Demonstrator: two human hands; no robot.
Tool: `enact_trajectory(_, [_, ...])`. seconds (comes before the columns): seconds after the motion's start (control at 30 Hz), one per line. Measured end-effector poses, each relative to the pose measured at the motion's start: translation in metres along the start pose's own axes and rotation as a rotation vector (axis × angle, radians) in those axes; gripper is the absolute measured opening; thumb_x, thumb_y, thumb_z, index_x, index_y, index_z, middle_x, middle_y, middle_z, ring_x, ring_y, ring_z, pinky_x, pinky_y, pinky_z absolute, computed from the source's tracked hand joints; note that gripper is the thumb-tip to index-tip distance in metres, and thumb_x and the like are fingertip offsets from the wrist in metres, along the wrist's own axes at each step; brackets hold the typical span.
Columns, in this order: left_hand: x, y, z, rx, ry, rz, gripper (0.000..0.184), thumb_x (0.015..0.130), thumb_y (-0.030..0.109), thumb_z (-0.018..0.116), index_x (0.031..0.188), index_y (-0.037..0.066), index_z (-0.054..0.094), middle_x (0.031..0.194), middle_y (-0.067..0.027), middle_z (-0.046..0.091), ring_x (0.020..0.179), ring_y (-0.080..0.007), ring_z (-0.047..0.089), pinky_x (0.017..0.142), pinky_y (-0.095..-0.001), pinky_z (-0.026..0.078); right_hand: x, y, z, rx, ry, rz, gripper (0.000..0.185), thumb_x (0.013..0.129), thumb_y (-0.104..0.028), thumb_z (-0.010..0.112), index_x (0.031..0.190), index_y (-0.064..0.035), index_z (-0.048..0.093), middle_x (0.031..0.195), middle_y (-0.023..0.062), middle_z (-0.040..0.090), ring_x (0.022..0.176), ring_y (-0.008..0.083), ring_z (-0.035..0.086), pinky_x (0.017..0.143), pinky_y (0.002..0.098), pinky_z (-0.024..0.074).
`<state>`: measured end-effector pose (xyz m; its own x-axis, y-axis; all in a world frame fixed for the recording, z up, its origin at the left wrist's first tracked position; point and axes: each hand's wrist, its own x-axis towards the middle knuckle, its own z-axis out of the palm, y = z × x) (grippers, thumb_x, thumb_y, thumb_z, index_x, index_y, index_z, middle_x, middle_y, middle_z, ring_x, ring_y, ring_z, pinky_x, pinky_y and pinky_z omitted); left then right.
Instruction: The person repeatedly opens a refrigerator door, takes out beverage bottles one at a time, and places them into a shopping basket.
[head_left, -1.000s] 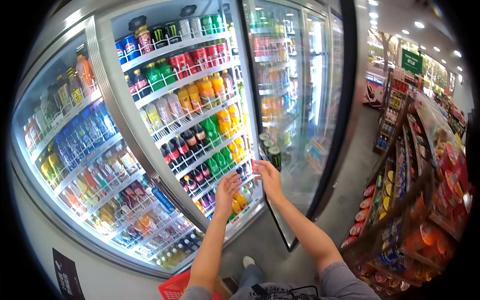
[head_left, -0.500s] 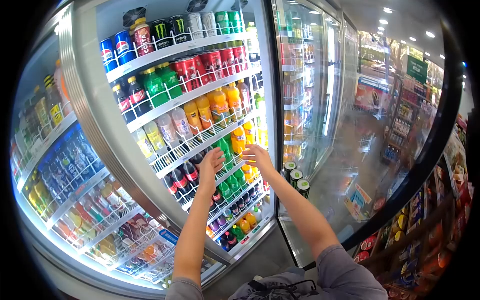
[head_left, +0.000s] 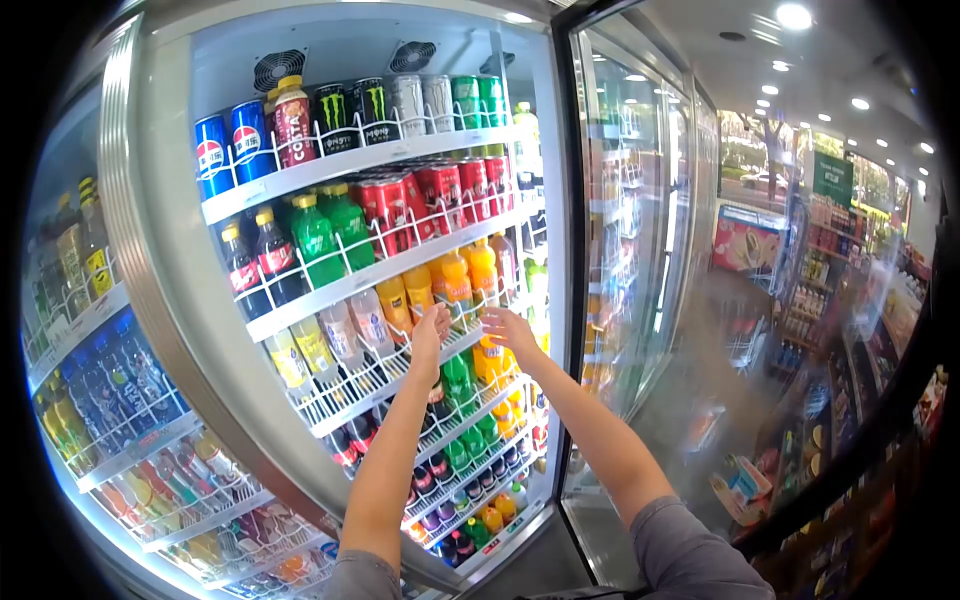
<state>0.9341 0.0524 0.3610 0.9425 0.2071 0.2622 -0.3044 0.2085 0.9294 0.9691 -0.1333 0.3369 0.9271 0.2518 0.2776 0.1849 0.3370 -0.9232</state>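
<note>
My left hand [head_left: 431,333] is raised in front of the third shelf of the drinks fridge, fingers stretched up, with nothing seen in it. Just behind it stand orange drink bottles [head_left: 456,277] in a white wire rack [head_left: 376,380]. To its right, my right hand [head_left: 509,331] has its fingers apart and is empty, at the front edge of the same shelf. Below the right hand are a yellow-orange bottle [head_left: 491,361] and green bottles [head_left: 458,378] on the shelf underneath. Whether either hand touches the rack I cannot tell.
Red cans [head_left: 437,189] and green Sprite-like bottles [head_left: 317,240] fill the second shelf. Blue Pepsi cans [head_left: 249,138] and black Monster cans [head_left: 333,113] stand on top. The glass door [head_left: 640,420] is swung out on the right. A closed fridge section [head_left: 130,370] adjoins on the left.
Both hands have risen from in front of the green bottles on the fourth shelf to the orange bottles' shelf. My view has tilted upward.
</note>
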Motion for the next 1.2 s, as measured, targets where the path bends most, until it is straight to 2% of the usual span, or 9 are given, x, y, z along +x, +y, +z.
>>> enact_trajectory(0.13, [0.039,-0.007,-0.002,0.008,0.002,0.011,0.059,0.099,0.045,0.043,0.140,0.002,0.044,0.140,-0.0129,0.050,0.127,-0.0229,0.049,0.102,-0.0332,0.038,0.038,0.011,-0.003,-0.046,-0.073,-0.096,0.043,0.098,-0.032,0.042,0.131,-0.0068,0.053,0.122,0.0107,0.061,0.111,0.0221,0.058,0.095,0.0369,0.0445])
enact_trajectory(0.23, [0.074,-0.004,-0.003,-0.003,-0.045,0.016,0.065,0.101,0.045,0.036,0.148,0.001,0.030,0.153,-0.0160,0.032,0.142,-0.0268,0.029,0.117,-0.0388,0.018,0.092,0.020,0.004,-0.115,-0.028,-0.171,0.047,0.098,-0.034,0.045,0.134,-0.0039,0.050,0.126,0.0111,0.059,0.114,0.0217,0.056,0.098,0.0358,0.0418])
enact_trajectory(0.4, [0.139,-0.028,-0.005,0.024,-0.078,0.031,0.067,0.102,0.049,0.032,0.148,0.002,0.029,0.155,-0.0146,0.030,0.144,-0.0249,0.024,0.118,-0.0381,0.013,0.152,0.020,0.011,-0.391,0.092,-0.282,0.053,0.100,-0.039,0.043,0.133,0.0013,0.051,0.128,0.0105,0.057,0.117,0.0200,0.053,0.100,0.0296,0.0388])
enact_trajectory(0.43, [0.146,-0.036,-0.005,0.020,-0.096,0.054,0.068,0.102,0.051,0.030,0.149,0.002,0.028,0.155,-0.0124,0.028,0.144,-0.0239,0.024,0.118,-0.0373,0.012,0.156,0.023,0.017,-0.356,0.144,-0.412,0.047,0.100,-0.036,0.041,0.121,0.0017,0.059,0.110,0.0148,0.065,0.107,0.0241,0.058,0.096,0.0316,0.0407])
enact_trajectory(0.67, [0.152,-0.051,0.000,-0.017,-0.143,0.069,0.068,0.103,0.052,0.025,0.151,0.003,0.023,0.158,-0.0051,0.024,0.145,-0.0193,0.021,0.117,-0.0334,0.014,0.200,0.054,0.011,-0.071,0.000,-0.193,0.052,0.100,-0.041,0.037,0.124,0.0022,0.055,0.115,0.0134,0.060,0.109,0.0225,0.054,0.095,0.0344,0.0387])
enact_trajectory(0.83, [0.096,-0.020,0.025,-0.092,-0.196,0.080,0.071,0.102,0.053,0.024,0.149,0.001,0.025,0.156,-0.0100,0.027,0.146,-0.0218,0.019,0.119,-0.0350,0.006,0.136,0.024,0.015,-0.119,0.100,-0.139,0.052,0.101,-0.034,0.040,0.143,-0.0031,0.042,0.144,0.0124,0.044,0.132,0.0198,0.041,0.109,0.0296,0.0292])
enact_trajectory(0.93, [0.081,-0.022,0.028,-0.071,-0.203,0.128,0.068,0.103,0.052,0.024,0.148,0.001,0.030,0.152,-0.0073,0.034,0.142,-0.0192,0.026,0.117,-0.0326,0.011,0.106,0.015,0.019,-0.038,0.001,-0.221,0.049,0.102,-0.028,0.041,0.147,-0.0096,0.035,0.148,0.0066,0.033,0.132,0.0177,0.037,0.108,0.0335,0.0344])
enact_trajectory(1.1, [0.061,-0.011,0.032,-0.098,-0.232,0.234,0.066,0.104,0.050,0.025,0.148,0.001,0.031,0.153,-0.0099,0.032,0.143,-0.0213,0.024,0.118,-0.0335,0.011,0.083,0.005,0.018,-0.038,0.007,-0.395,0.047,0.101,-0.018,0.042,0.147,-0.0077,0.037,0.145,0.0138,0.044,0.130,0.0213,0.044,0.107,0.0311,0.0335])
enact_trajectory(1.2, [0.042,0.004,0.035,-0.057,-0.196,0.236,0.065,0.103,0.051,0.025,0.149,0.006,0.030,0.155,-0.0087,0.030,0.145,-0.0219,0.022,0.119,-0.0370,0.007,0.053,-0.026,0.017,-0.301,-0.022,-0.437,0.050,0.102,-0.014,0.041,0.151,-0.0123,0.030,0.153,0.0099,0.032,0.135,0.0216,0.040,0.108,0.0348,0.0373])
